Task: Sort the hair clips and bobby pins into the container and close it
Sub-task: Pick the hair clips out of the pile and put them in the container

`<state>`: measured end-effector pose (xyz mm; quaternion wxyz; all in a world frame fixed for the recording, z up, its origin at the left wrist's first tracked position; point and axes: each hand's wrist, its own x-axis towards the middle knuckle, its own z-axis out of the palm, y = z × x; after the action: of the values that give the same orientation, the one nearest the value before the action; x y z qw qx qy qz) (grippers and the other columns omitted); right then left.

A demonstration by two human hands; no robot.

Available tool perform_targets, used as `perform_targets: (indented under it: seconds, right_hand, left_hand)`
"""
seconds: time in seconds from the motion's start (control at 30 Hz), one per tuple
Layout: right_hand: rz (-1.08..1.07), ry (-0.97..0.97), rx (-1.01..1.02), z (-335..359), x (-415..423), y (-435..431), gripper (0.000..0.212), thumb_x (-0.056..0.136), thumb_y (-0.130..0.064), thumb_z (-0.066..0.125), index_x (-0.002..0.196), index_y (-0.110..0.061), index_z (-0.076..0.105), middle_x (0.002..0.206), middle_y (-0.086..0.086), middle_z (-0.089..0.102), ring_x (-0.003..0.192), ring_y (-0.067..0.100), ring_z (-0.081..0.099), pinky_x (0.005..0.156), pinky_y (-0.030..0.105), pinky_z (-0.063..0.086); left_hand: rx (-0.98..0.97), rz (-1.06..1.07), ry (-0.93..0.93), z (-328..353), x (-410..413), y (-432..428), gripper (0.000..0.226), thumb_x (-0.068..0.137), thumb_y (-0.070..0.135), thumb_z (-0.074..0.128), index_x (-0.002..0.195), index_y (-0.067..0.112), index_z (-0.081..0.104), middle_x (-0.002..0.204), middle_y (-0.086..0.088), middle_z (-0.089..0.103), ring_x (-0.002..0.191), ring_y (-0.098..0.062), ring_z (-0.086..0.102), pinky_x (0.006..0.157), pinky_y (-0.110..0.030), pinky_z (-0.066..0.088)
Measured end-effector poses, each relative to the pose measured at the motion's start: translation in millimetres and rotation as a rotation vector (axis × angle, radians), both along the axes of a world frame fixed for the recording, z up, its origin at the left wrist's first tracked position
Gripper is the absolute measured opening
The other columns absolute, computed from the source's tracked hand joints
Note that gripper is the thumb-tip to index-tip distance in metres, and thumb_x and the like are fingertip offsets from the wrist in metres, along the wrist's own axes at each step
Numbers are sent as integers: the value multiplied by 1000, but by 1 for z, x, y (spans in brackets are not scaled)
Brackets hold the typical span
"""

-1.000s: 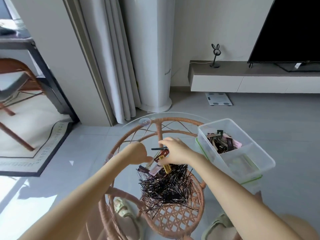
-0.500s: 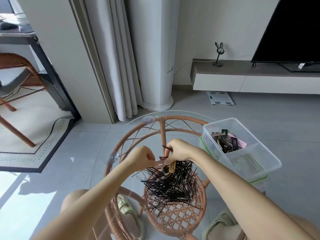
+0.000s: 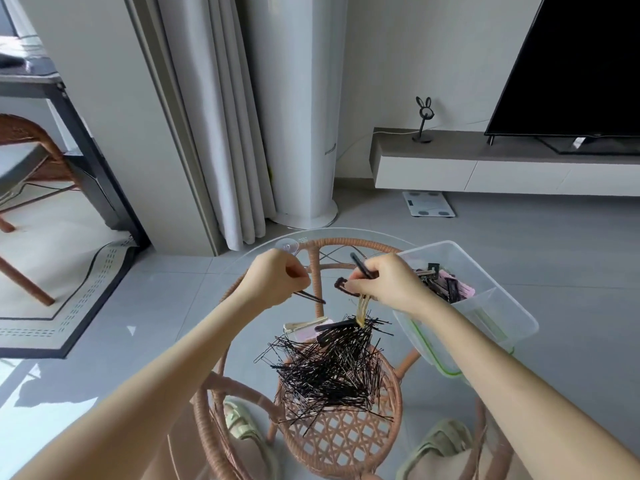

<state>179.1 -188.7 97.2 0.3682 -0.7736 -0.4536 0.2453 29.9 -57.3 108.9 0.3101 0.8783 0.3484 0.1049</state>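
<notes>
Two bare hands are seen raised above a round glass-topped rattan table (image 3: 242, 271), each closed on hair accessories. The left hand (image 3: 277, 282) is curled shut, with a thin dark pin (image 3: 311, 297) pinched between thumb and fingers and jutting down to the right. The right hand (image 3: 388, 282) is closed around a small bunch of clips: one long black clip (image 3: 358, 266) angled up to the left, one dark reddish clip (image 3: 343, 285) poking out at the left, and one gold clip (image 3: 362, 311) hanging straight down. Directly below the hands, a dense heap of black bobby pins (image 3: 332, 368), too many to count, is spread over the middle of the glass; at its far edge lie one silver clip (image 3: 304, 323), a pink item partly hidden beneath it, and one wide black clip (image 3: 336, 329). One clear plastic container (image 3: 485, 271) is set at the table's right edge, overhanging the rim, just beside the right wrist; it is uncovered, and a cluster of dark and pink clips (image 3: 443, 282) fills its far compartment, while its near compartment holds no clips. What appears to be a green-edged lid (image 3: 446, 367) is seen beneath it. The glass to the left of the heap and along the far rim lies bare, and open grey floor surrounds the table.
</notes>
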Motion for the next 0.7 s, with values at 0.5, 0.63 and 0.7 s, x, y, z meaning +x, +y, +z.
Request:
perform_targets:
  seconds: [0.5,0.63,0.7]
  right_hand:
    - [-516,-34,-50,10,117,-56,35,75,-24,75,55,-3,55,54,9,50,50,22,45,54,30,36]
    - [-510,77,-98,0,128,-58,29,90,-20,55,79,6,61,65,12,59,62,25,62,74,43,57]
    - [-519,47,-95,-2,133,-60,30,91,-15,48,80,9,62,71,19,66,70,33,66,79,48,56]
  left_hand:
    - [-63,-235,-116,19,154,-73,19,83,17,63,88,1,73,86,-12,73,71,-20,61,63,-25,48]
    - [-96,-280,-23,8,177,-80,24,88,14,51,94,2,71,103,-13,71,90,-27,64,77,-32,51]
    - [-93,-293,-14,7,178,-75,24,90,12,47,93,5,70,101,-11,69,90,-25,62,85,-33,53]
